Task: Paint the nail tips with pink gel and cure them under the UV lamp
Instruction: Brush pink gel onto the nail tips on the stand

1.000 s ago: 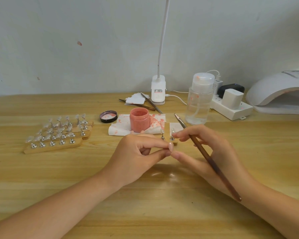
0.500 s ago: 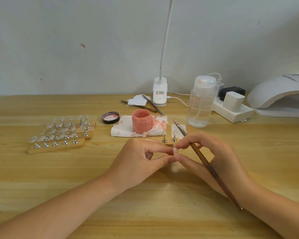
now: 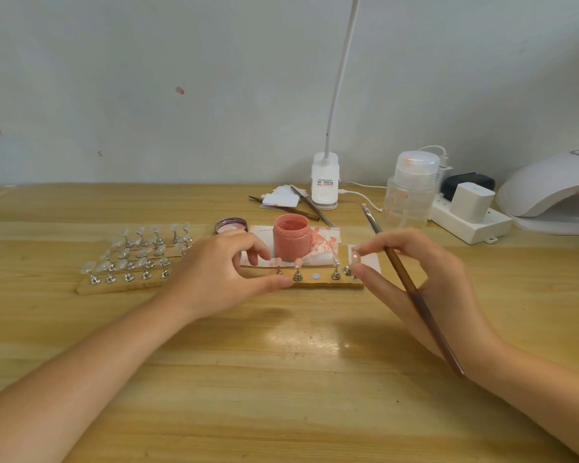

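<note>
At the middle of the table (image 3: 281, 379), a wooden strip (image 3: 328, 285) with small metal stands is framed by both hands. Its left end is grasped by the left hand (image 3: 224, 275), the thumb lying along the near edge and the curled fingers reaching over the far side. A nail tip (image 3: 355, 259) on its stand is pinched between thumb and forefinger of the right hand (image 3: 415, 282), just above the strip's right end; whether the stand touches the strip cannot be told. A brush (image 3: 411, 289) is also held in that hand, its handle slanting back over the wrist and its bristles pointing away toward the bottle (image 3: 410, 190). Two pink-coated tips (image 3: 298, 262) stand on the strip near the left hand, and one bare magnet spot (image 3: 315, 276) is seen at the strip's middle. Just behind the strip, an open jar (image 3: 291, 238) of pink gel is set on a stained tissue (image 3: 326, 242), with its lid (image 3: 231, 226) beside it. A rack (image 3: 127, 265) of clear tips lies to the left. At the far right edge, the UV lamp (image 3: 549, 192) is seen beside a power strip (image 3: 470, 223).
</note>
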